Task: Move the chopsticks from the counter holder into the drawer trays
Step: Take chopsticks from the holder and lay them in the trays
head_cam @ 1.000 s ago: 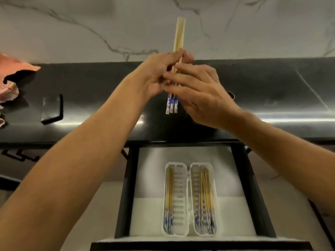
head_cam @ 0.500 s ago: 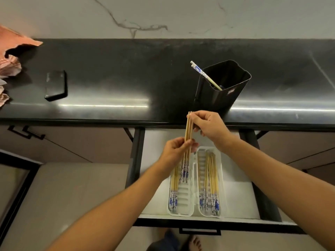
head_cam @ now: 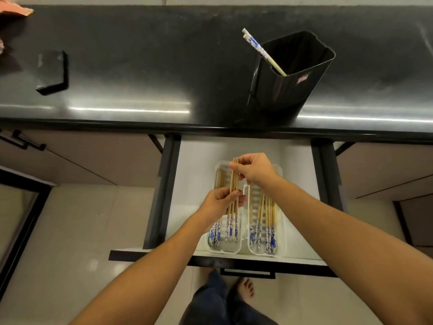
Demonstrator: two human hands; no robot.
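Both hands hold a small bundle of bamboo chopsticks [head_cam: 233, 184] with blue-and-white ends, just above the left white tray [head_cam: 212, 247] in the open drawer [head_cam: 194, 174]. My left hand [head_cam: 220, 202] grips the bundle's middle; my right hand [head_cam: 254, 170] pinches its plain tips. The left tray has a few chopsticks in it. Several more lie in the right white tray [head_cam: 282, 231]. On the counter, the black holder [head_cam: 290, 85] has two chopsticks [head_cam: 262, 50] leaning out of it.
The black counter [head_cam: 140, 66] carries a dark phone-like block [head_cam: 52, 72] at left and a pink cloth [head_cam: 16, 10] at the far left corner. The drawer front with its handle [head_cam: 248, 274] juts toward me. My bare feet and a trouser leg [head_cam: 218, 299] are below it.
The bundle came down from high above the counter into the drawer, over the left tray. Both hands kept hold of it, and the view tilted downward.
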